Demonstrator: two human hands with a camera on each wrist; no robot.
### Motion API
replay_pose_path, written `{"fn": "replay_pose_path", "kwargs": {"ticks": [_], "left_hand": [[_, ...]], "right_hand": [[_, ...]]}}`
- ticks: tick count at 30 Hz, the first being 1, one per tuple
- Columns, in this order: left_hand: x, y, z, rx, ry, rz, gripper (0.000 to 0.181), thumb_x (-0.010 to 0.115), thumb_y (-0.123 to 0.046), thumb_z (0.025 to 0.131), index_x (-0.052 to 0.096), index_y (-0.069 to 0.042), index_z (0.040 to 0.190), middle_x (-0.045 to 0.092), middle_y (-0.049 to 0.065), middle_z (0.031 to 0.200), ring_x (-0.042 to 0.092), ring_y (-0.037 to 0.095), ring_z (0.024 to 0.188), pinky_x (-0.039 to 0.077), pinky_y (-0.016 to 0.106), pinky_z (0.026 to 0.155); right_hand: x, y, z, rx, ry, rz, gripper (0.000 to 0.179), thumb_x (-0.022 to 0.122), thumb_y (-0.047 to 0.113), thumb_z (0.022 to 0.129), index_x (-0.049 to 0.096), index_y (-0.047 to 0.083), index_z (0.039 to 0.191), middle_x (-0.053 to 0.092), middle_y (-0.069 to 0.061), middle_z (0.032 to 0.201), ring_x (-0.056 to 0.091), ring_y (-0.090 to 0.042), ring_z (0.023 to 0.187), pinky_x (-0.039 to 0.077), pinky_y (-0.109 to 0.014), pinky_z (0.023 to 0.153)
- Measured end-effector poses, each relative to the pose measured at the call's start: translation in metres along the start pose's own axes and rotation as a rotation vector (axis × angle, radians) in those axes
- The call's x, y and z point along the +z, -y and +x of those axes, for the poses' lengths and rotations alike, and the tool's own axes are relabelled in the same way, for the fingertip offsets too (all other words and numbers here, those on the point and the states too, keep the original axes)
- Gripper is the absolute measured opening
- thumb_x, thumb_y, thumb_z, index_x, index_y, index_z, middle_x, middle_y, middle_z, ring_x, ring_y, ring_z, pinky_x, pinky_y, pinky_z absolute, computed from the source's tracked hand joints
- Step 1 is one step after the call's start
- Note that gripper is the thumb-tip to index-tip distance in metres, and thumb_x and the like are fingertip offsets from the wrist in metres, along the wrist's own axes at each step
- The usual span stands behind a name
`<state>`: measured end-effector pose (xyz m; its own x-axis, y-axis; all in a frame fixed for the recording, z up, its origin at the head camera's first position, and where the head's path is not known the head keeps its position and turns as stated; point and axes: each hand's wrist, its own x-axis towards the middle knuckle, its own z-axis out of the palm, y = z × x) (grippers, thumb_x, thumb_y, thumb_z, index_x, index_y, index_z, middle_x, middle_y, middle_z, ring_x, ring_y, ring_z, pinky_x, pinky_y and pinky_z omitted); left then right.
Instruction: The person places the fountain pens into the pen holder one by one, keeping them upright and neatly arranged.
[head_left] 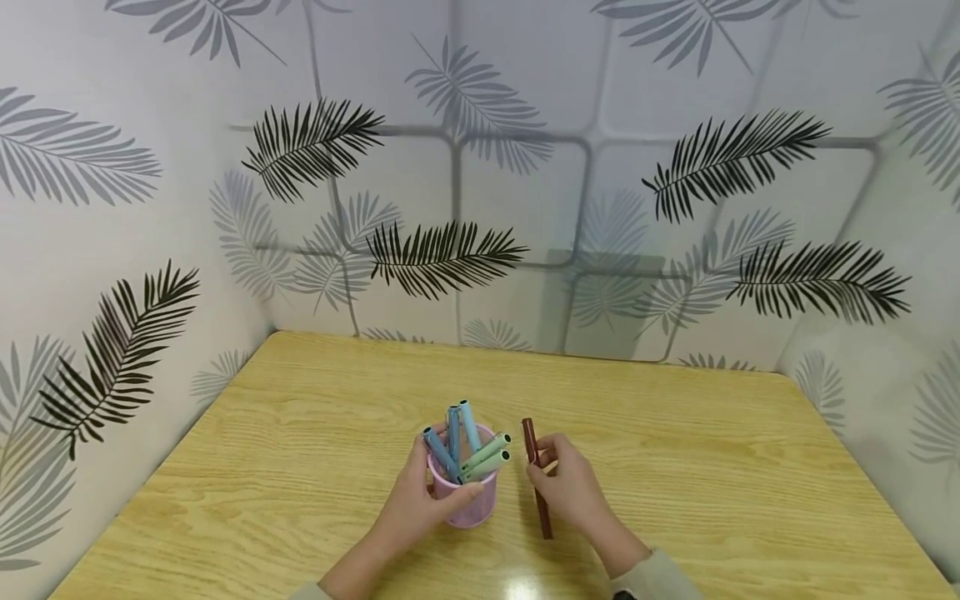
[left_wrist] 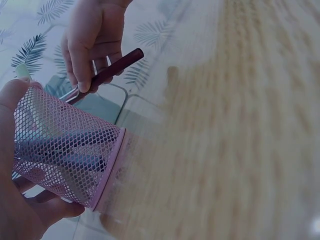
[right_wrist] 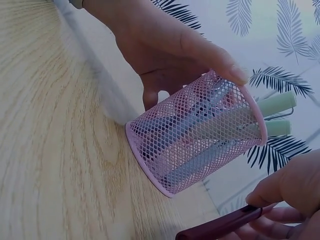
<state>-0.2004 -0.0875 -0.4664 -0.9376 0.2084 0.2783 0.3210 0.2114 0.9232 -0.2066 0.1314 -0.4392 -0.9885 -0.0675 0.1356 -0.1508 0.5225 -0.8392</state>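
Note:
My left hand (head_left: 411, 507) grips a pink mesh pen cup (head_left: 472, 507) on the table, thumb at the near side of its rim. Two light green pens (head_left: 487, 452) lean out to the right, and several blue pens (head_left: 442, 454) lean left and back. Just right of the cup, my right hand (head_left: 572, 487) pinches a dark red pen (head_left: 543, 515) between thumb and fingers, apart from the cup. In the left wrist view, the red pen (left_wrist: 117, 66) shows beyond the cup. The right wrist view shows the cup's mesh wall (right_wrist: 195, 135) with pens inside.
The wood-grain table (head_left: 300, 433) extends to both sides of the hands. Behind it and at the sides stand pale walls (head_left: 510, 308) with a leaf pattern. A bright glare spot lies on the table's near part.

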Motion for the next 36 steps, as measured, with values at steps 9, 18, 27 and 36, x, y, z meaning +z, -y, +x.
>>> {"fn": "replay_pose_path", "kwargs": {"ticks": [9,18,27,36], "left_hand": [[0.000,0.000,-0.001,0.017,0.008,0.005,0.076,0.076,-0.033,0.078,0.031,-0.024,0.138,0.045,0.002,0.131,0.048,0.025,0.117,0.045,0.052,0.089],[0.000,-0.001,-0.002,-0.011,0.005,-0.014,0.078,0.077,-0.033,0.076,0.030,-0.026,0.138,0.045,0.000,0.131,0.048,0.024,0.116,0.046,0.051,0.088],[-0.001,-0.002,0.000,0.000,0.016,-0.007,0.079,0.076,-0.033,0.077,0.028,-0.026,0.139,0.044,0.002,0.132,0.047,0.025,0.117,0.047,0.050,0.086],[-0.002,-0.001,0.000,-0.004,0.010,0.001,0.079,0.077,-0.034,0.077,0.028,-0.026,0.139,0.044,0.003,0.132,0.047,0.023,0.117,0.045,0.050,0.089]], "right_hand": [[-0.003,0.004,-0.006,-0.013,-0.031,0.053,0.031,0.064,0.002,0.085,0.051,-0.003,0.112,0.055,-0.009,0.090,0.057,-0.018,0.069,0.050,-0.025,0.052],[-0.005,0.012,-0.014,-0.037,-0.073,0.155,0.031,0.065,0.002,0.084,0.050,-0.001,0.111,0.056,-0.010,0.092,0.057,-0.018,0.074,0.052,-0.025,0.053],[-0.007,0.023,-0.021,-0.109,-0.097,0.277,0.032,0.064,-0.004,0.083,0.049,0.004,0.109,0.054,-0.011,0.094,0.058,-0.020,0.074,0.053,-0.030,0.056],[-0.005,0.038,-0.029,-0.216,-0.174,0.402,0.034,0.065,-0.006,0.083,0.048,0.006,0.110,0.052,-0.012,0.093,0.059,-0.018,0.079,0.055,-0.030,0.061]]}}
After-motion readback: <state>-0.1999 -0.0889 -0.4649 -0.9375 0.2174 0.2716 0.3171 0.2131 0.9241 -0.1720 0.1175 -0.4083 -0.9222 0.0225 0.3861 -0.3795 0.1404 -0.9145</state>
